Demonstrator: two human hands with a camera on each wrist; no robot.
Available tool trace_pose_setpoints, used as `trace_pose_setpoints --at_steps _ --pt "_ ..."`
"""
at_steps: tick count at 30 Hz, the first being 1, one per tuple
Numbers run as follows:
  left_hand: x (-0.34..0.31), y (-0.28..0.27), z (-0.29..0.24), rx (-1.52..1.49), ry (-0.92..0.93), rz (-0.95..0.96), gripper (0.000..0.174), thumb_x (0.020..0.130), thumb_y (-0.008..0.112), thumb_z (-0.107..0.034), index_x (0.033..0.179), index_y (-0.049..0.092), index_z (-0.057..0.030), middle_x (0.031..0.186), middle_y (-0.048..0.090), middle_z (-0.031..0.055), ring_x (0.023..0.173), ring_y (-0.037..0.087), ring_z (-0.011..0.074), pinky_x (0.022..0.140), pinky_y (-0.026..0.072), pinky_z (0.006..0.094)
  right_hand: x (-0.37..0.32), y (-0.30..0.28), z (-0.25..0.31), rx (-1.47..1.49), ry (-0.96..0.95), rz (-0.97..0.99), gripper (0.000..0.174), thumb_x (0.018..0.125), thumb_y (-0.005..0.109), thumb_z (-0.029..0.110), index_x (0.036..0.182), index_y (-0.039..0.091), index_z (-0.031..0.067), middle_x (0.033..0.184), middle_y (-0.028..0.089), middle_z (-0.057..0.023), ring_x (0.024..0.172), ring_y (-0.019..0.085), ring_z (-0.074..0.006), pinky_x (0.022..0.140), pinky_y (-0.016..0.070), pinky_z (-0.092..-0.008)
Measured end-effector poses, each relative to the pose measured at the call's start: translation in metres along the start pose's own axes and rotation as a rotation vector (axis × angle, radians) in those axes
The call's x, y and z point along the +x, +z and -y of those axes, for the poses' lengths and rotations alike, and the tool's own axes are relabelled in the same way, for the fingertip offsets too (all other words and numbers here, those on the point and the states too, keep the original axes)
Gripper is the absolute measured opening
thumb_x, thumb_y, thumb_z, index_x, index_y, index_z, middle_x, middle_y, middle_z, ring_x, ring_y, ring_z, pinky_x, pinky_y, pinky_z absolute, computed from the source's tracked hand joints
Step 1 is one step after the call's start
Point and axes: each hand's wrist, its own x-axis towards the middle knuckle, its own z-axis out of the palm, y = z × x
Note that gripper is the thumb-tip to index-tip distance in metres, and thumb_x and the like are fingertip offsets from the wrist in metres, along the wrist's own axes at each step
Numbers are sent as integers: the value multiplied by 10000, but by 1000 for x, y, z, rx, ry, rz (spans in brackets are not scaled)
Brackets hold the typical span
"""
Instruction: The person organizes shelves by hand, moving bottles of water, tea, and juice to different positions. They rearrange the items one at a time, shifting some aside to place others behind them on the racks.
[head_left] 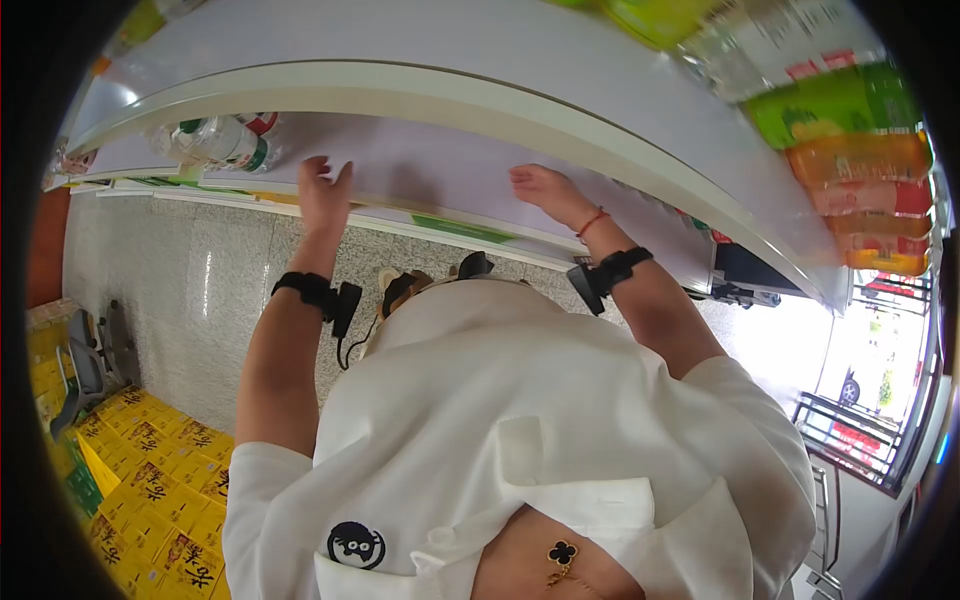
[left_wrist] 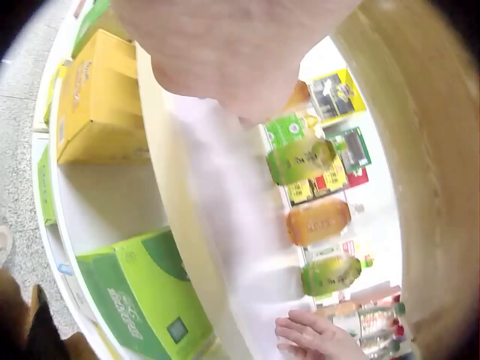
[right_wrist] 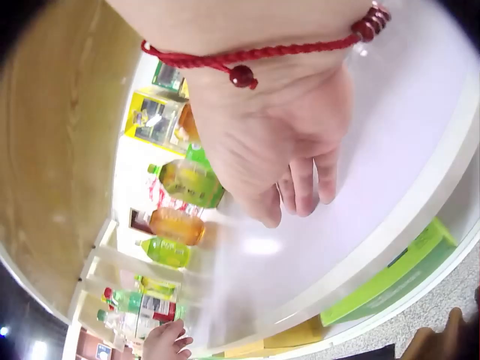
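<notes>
Left hand: the left hand (head_left: 325,198) is over the front edge of the shelf (head_left: 430,160), toward its left end; fingers released, thumb apart from them, grasping nothing.
Right hand: the right hand (head_left: 550,192) is over the same shelf, toward its right end; fingers released and slightly bent, palm bare, grasping nothing.
Left-end bottles: clear bottles (head_left: 225,143) with green on them sit close together near the shelf's left end, just beside the left hand and apart from it.
Back row: a green bottle (right_wrist: 191,182), an orange bottle (right_wrist: 177,226) and a smaller green bottle (right_wrist: 166,253) stand upright, spaced out, toward the shelf's rear edge.
Lower shelf: a yellow box (left_wrist: 105,97) and a green box (left_wrist: 146,296) are below the front edge, well apart.
Upper shelf: more drinks (head_left: 850,110) line the right end.
Wrists: a red bracelet (right_wrist: 255,54) circles the right one; dark bands (head_left: 305,290) sit on both forearms.
Shirt: white shirt (head_left: 560,400), with a round black badge (head_left: 356,545).
Floor: speckled floor (head_left: 220,290), with yellow cartons (head_left: 165,480) at lower left.
</notes>
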Motion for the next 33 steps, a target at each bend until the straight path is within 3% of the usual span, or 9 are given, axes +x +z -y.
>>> trace_pose_setpoints --at_steps 3,5,8,12,15,18,23,26,33 --pt "-17 38 -60 -123 138 258 508 757 773 -316 1122 563 -32 1019 615 130 927 613 277 791 503 391 -50 -40 -35 42 23 -165 416 890 622 119 1275 523 -3 1203 612 -136 1107 592 -198 943 485 -314" --pt "-26 64 -101 -57 158 427 547 742 779 -326 1144 561 -26 1062 621 149 977 612 290 831 500 388 -76 -64 -52 147 183 -290 454 871 651 165 1272 527 -9 1177 625 -130 1044 612 -187 882 498 -298" --pt "-31 124 -128 -70 336 600 633 725 788 -334 1228 542 -38 1176 607 159 1062 594 308 895 478 394 -103 -96 -83 60 230 -426 473 850 675 205 1253 549 -6 1133 644 -110 962 619 -163 829 494 -273" --pt "-54 184 -177 -94 503 724 619 719 792 -306 1245 566 -70 1198 614 141 1103 578 301 923 462 388 -126 -112 -88 -123 118 -610 440 850 667 234 1220 584 10 1062 665 -86 920 616 -158 807 483 -271" --pt "-81 148 -254 26 588 762 507 722 785 -276 1150 619 -60 1130 645 135 1063 600 291 891 479 386 -131 -112 -79 -184 23 -651 407 853 662 256 1184 609 26 1012 675 -83 911 610 -155 798 475 -281" --pt "-95 165 -259 20 558 754 499 723 783 -276 1142 621 -59 1126 647 136 1059 602 292 887 480 386 -129 -111 -96 -107 21 -640 391 853 660 264 1163 617 32 1011 678 -113 925 618 -185 816 473 -297" --pt "-120 164 -248 11 506 711 480 725 780 -274 1124 626 -57 1113 650 138 1049 607 295 878 484 388 -126 -111 -117 -368 -90 -534 343 881 638 250 1144 623 30 1038 665 -140 977 613 -278 872 466 -358" --pt "-123 169 -248 6 480 683 468 726 778 -273 1114 629 -56 1106 653 139 1043 610 297 873 486 390 -121 -111 -139 -614 -264 -542 314 892 628 236 1129 628 30 1085 650 -140 1024 591 -299 893 462 -376" --pt "-125 172 -236 16 390 597 442 729 773 -270 1088 637 -53 1089 658 142 1028 616 301 860 492 392 -92 -116 -188 -770 -365 -588 276 889 627 192 1101 624 14 1061 642 -143 1017 580 -296 882 464 -384"
